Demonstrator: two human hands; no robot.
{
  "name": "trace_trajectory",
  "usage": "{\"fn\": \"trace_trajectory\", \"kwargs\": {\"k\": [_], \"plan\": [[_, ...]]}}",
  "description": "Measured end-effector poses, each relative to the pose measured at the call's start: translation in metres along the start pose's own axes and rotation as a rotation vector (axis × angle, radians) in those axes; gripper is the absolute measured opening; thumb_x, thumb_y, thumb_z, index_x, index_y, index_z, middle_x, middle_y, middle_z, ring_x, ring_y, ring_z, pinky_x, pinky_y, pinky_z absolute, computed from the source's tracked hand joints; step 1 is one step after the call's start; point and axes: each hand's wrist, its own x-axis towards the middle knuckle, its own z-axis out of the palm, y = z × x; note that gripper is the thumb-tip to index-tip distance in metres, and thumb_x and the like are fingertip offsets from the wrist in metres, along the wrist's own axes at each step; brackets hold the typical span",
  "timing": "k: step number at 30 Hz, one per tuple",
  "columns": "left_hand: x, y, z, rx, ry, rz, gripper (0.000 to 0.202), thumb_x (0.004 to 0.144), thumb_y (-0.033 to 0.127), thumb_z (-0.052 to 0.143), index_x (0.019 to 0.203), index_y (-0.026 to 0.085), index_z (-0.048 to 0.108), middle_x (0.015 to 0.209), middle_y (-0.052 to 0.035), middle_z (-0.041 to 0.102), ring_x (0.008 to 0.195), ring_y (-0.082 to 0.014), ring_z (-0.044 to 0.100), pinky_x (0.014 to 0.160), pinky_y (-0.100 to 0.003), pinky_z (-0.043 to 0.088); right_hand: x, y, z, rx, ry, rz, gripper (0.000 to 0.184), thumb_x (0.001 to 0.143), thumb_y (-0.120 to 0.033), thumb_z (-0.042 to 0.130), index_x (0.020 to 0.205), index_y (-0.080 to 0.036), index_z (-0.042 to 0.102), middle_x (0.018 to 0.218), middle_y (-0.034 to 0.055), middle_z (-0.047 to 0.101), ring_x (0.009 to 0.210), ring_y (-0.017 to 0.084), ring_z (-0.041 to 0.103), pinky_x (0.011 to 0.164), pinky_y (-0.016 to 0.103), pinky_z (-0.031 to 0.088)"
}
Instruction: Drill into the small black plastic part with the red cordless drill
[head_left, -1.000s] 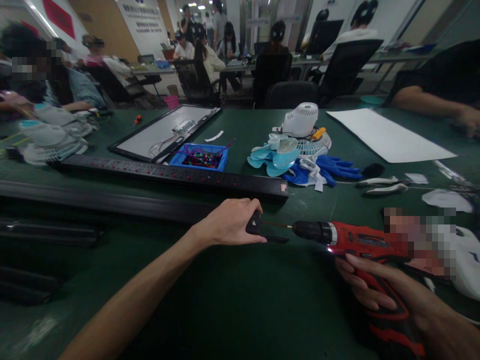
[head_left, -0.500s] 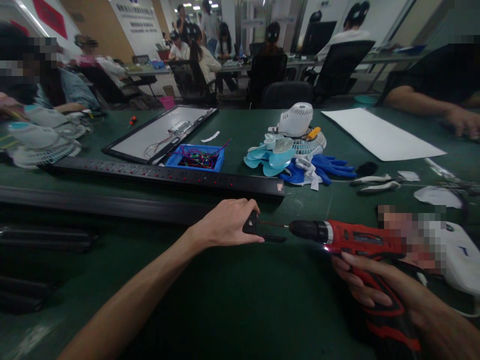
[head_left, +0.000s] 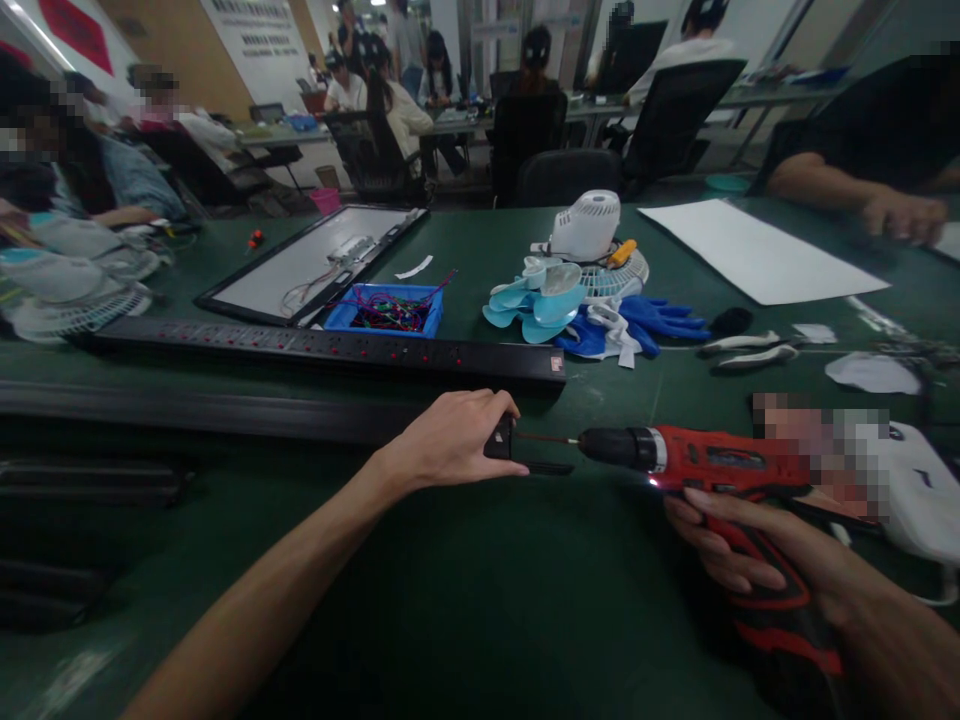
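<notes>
My left hand (head_left: 450,440) is closed round the right end of a long black bar (head_left: 225,412) lying on the table, thumb below and fingers over the top. My right hand (head_left: 735,545) grips the handle of a red cordless drill (head_left: 712,460), whose small light is lit. From its black chuck a long thin bit (head_left: 547,438) points left and reaches the bar's black end piece (head_left: 499,438); the exact contact is too small to make out. A thin flat black piece (head_left: 553,468) juts out below the bit. Behind the bar lies a black power strip (head_left: 337,350) with a row of sockets.
Beyond the strip are a blue bin (head_left: 386,310) of wires, a framed panel (head_left: 300,270), light-blue fan blades (head_left: 536,300), a white fan (head_left: 589,230) and blue gloves (head_left: 664,320). Pliers (head_left: 750,350) and a white device (head_left: 915,490) lie right. A co-worker's hand (head_left: 904,210) rests far right.
The whole view has shifted slightly, with things a little higher and farther left in it. Both hands keep their holds, and the drill stays lined up with the bar's end.
</notes>
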Motion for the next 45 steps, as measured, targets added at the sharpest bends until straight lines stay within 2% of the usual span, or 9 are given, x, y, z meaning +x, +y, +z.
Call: {"fn": "trace_trajectory", "kwargs": {"k": [5, 12, 24, 33, 40, 42, 45], "plan": [[0.0, -0.001, 0.001, 0.006, 0.008, 0.009, 0.058, 0.088, 0.062, 0.072, 0.123, 0.018, 0.055, 0.118, -0.0101, 0.069, 0.107, -0.0277, 0.067, 0.09, -0.039, 0.05, -0.002, 0.001, -0.002, 0.043, -0.048, 0.018, 0.03, 0.088, -0.041, 0.076, 0.072, -0.017, 0.068, 0.059, -0.0047, 0.057, 0.034, 0.0, 0.032, 0.04, 0.017, 0.039], [0.0, 0.002, 0.001, 0.01, 0.012, 0.015, 0.058, 0.089, 0.062, 0.072, 0.122, 0.018, 0.056, 0.117, -0.0096, 0.069, 0.106, -0.0271, 0.067, 0.089, -0.038, 0.05, 0.0, 0.003, -0.011, 0.068, -0.107, 0.044, 0.027, 0.088, -0.04, 0.077, 0.074, -0.018, 0.068, 0.055, -0.0073, 0.055, 0.034, 0.001, 0.03, 0.04, 0.016, 0.041], [0.001, 0.004, 0.002, 0.023, 0.013, 0.004, 0.059, 0.089, 0.061, 0.073, 0.125, 0.019, 0.054, 0.12, -0.0086, 0.068, 0.11, -0.0277, 0.067, 0.091, -0.04, 0.051, -0.001, 0.0, -0.008, 0.045, -0.07, 0.015, 0.027, 0.083, -0.042, 0.081, 0.077, -0.016, 0.073, 0.061, -0.0036, 0.063, 0.033, 0.0, 0.035, 0.037, 0.014, 0.042], [0.001, 0.005, 0.004, 0.019, 0.026, 0.002, 0.06, 0.088, 0.061, 0.073, 0.127, 0.019, 0.054, 0.121, -0.0083, 0.068, 0.111, -0.0283, 0.067, 0.092, -0.042, 0.053, 0.001, 0.003, -0.013, 0.045, -0.07, -0.021, 0.027, 0.084, -0.042, 0.08, 0.088, -0.015, 0.079, 0.063, 0.0018, 0.07, 0.032, 0.0, 0.038, 0.037, 0.014, 0.041], [0.001, 0.005, 0.006, 0.028, 0.024, -0.003, 0.061, 0.089, 0.06, 0.073, 0.13, 0.019, 0.052, 0.123, -0.0087, 0.067, 0.111, -0.0275, 0.066, 0.094, -0.043, 0.053, -0.002, -0.001, -0.007, 0.062, -0.081, -0.072, 0.03, 0.086, -0.041, 0.078, 0.102, -0.016, 0.078, 0.072, 0.0063, 0.077, 0.032, 0.0, 0.036, 0.038, 0.014, 0.043], [0.001, 0.005, 0.007, 0.027, 0.02, -0.012, 0.061, 0.089, 0.06, 0.074, 0.13, 0.02, 0.053, 0.122, -0.0087, 0.067, 0.11, -0.0275, 0.066, 0.094, -0.043, 0.053, -0.003, -0.002, -0.006, 0.067, -0.085, -0.064, 0.028, 0.086, -0.041, 0.077, 0.093, -0.014, 0.079, 0.065, 0.0038, 0.074, 0.033, 0.0, 0.033, 0.039, 0.014, 0.044], [0.001, 0.005, 0.008, 0.029, 0.017, -0.02, 0.06, 0.088, 0.058, 0.075, 0.129, 0.021, 0.053, 0.122, -0.0084, 0.067, 0.109, -0.0277, 0.067, 0.094, -0.043, 0.053, -0.004, -0.001, -0.005, 0.063, -0.099, -0.03, 0.038, 0.089, -0.043, 0.074, 0.073, -0.009, 0.077, 0.039, -0.0057, 0.05, 0.033, 0.002, 0.03, 0.04, 0.014, 0.043]]}}
